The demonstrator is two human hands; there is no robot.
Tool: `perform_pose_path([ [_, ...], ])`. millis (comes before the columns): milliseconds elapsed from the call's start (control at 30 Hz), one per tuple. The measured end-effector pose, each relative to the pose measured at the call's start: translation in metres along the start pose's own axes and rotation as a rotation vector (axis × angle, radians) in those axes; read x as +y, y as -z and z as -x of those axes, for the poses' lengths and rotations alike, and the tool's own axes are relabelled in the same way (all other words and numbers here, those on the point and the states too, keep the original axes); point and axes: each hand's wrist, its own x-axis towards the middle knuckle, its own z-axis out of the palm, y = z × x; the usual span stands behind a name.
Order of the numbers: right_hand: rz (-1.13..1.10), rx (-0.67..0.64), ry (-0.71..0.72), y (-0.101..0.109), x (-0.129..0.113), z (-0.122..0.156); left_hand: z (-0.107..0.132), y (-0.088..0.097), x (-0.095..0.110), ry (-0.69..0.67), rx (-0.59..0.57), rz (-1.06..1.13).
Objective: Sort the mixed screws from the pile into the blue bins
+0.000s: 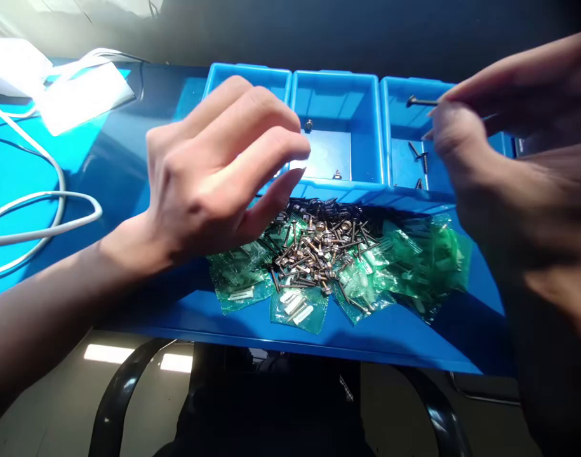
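Dark metal screw with a broad head and a slim shank (423,101) is pinched between the thumb and fingers of the right hand (494,152), its head pointing left across the view of the right-hand blue plastic open-topped bin (390,133). The fingers hide the screw's far end; this hand is blurred and partly cut off by the right edge, and it covers much of that bin's right side. Dark screws (424,162) lie inside.

The left hand (218,171), fingers loosely bent and thumb tip close to the index fingertip, hangs in front of the left-hand blue plastic bin (252,67), masking most of its inside. Whether anything sits under those fingers, I cannot tell. Two small hex-headed metal pieces (337,175) lie in the middle blue plastic bin (361,127).

Below the bins, a heap of mixed silvery and dark metal screws (319,247) rests among clear green plastic packets (300,314) on the blue desk (185,311). The packets hold pale slender pieces, blurred toward the right.

At upper left, a flat white object (85,95) is washed out by glare beside a looped white cable (61,197). A pale mark (346,387) on the black area below is too small to read.
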Motion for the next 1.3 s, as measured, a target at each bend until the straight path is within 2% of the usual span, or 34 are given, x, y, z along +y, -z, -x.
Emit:
perform_pose_path([
  [67, 0.122, 0.049, -0.043, -0.003, -0.007, -0.001, 0.001, -0.004, -0.001, 0.057, -0.046, 0.017],
  [100, 0.147, 0.034, -0.011, -0.004, -0.014, -0.002, 0.002, -0.006, -0.002, 0.066, -0.083, 0.019],
  [267, 0.099, -0.215, 0.464, -0.014, -0.051, 0.001, 0.008, -0.009, -0.01, 0.052, -0.201, 0.095],
  [367, 0.123, -0.339, 0.577, -0.025, -0.058, 0.003, 0.009, -0.007, -0.011, 0.056, -0.2, 0.132],
  [467, 0.133, -0.412, 0.577, -0.031, -0.057, 0.004, 0.009, -0.007, -0.009, 0.03, -0.158, 0.104],
  [667, 0.114, -0.43, 0.551, -0.03, -0.056, 0.005, 0.01, -0.008, -0.009, -0.02, -0.135, 0.047],
  [767, 0.119, -0.419, 0.543, -0.028, -0.057, 0.006, 0.01, -0.008, -0.011, -0.029, -0.142, 0.043],
  [933, 0.113, -0.329, 0.579, -0.028, -0.059, 0.006, 0.011, -0.007, -0.012, -0.005, -0.185, 0.059],
  [1100, 0.197, -0.424, 0.555, -0.03, -0.063, 0.007, 0.012, -0.008, -0.013, -0.004, -0.186, 0.04],
  [1300, 0.173, -0.425, 0.546, -0.031, -0.064, 0.007, 0.013, -0.007, -0.011, -0.012, -0.188, 0.011],
])
